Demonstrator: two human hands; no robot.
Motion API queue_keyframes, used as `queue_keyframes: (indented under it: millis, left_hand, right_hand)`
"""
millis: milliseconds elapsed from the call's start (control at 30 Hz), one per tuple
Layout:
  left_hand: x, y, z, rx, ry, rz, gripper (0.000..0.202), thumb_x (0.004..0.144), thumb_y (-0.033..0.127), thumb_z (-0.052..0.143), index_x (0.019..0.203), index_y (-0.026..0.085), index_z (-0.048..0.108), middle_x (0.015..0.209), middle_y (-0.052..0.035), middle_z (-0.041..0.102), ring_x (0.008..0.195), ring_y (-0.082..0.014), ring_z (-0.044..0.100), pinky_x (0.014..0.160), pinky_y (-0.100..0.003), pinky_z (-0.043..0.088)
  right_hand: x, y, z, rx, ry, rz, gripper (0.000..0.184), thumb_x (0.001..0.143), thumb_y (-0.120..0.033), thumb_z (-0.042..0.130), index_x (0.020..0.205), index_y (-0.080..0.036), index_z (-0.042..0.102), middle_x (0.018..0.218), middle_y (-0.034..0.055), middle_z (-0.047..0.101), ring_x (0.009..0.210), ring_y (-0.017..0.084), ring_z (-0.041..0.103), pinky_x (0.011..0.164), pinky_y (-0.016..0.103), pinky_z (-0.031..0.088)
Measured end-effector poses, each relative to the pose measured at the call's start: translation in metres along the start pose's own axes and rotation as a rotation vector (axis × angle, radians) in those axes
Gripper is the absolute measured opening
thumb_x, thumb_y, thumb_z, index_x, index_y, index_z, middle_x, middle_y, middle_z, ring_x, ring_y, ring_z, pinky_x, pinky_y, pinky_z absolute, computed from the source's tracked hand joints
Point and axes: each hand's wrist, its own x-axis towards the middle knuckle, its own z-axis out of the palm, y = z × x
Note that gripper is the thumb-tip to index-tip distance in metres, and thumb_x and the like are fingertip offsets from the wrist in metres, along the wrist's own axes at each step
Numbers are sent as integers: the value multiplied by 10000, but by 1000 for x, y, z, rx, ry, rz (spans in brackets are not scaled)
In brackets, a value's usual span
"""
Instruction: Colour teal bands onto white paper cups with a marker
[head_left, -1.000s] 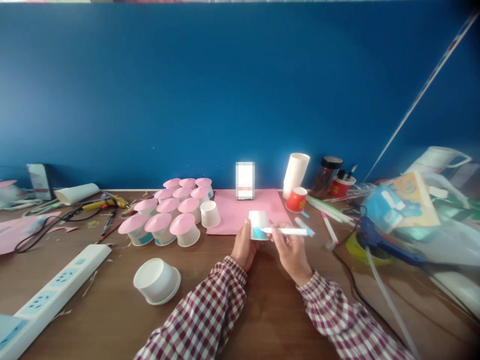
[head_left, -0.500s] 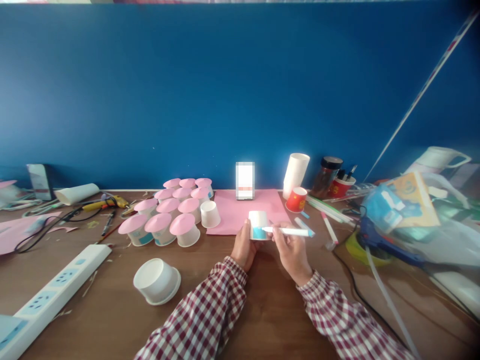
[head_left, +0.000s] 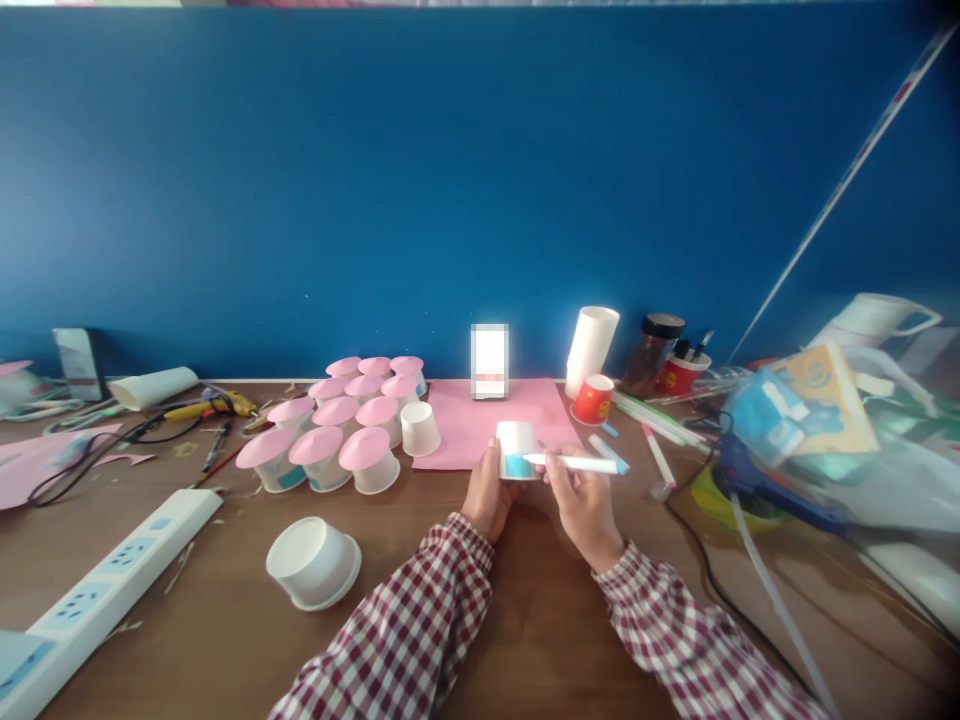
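Note:
My left hand (head_left: 487, 495) grips a small upside-down white paper cup (head_left: 516, 441) that has a blue patch on its side. My right hand (head_left: 583, 503) pinches a white marker with a blue end (head_left: 577, 463), its tip touching the blue patch. Both hands hover over the brown table (head_left: 525, 620) at the near edge of a pink paper sheet (head_left: 465, 420). Both sleeves are red-and-white checked.
Several pink-topped inverted cups (head_left: 341, 425) cluster to the left, with a plain cup (head_left: 419, 429) beside them and a larger white cup (head_left: 313, 562) nearer me. A power strip (head_left: 97, 590) lies at left. At right stand a white cup stack (head_left: 592, 345), a red cup (head_left: 592, 399), a blue glue gun (head_left: 757, 480) and bags.

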Motion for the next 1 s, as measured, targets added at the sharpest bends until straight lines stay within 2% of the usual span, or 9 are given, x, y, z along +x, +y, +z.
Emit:
queue_keyframes:
  millis: [467,700,1000]
  left_hand:
    - [2,-5,-3,-9,-32,28,476,847,538,506,972,101,647,978,-136,694,912,-231,640,844,-352,488]
    - [1,-2,0,5,-5,7,511,853,542,492,1030,87,642,980,-150,691,875,-230,650,821,-360,497]
    - [1,-2,-1,7,-23,18,491,862,527,487,1003,85,647,985,-151,689,898,-233,645,818,-349,501]
  right_hand:
    - [-1,0,1,0,-24,0,197,908,-367,525,909,-180,589,750,41,633,694,167,642,642,279,564]
    - [0,1,0,-4,11,-1,194,906,-360,525,887,-176,585,758,50,649,673,166,637,640,288,560]
    - [-1,-1,1,-4,25,-3,198,901,-369,530,893,-181,590,774,51,662,663,166,645,629,282,562]
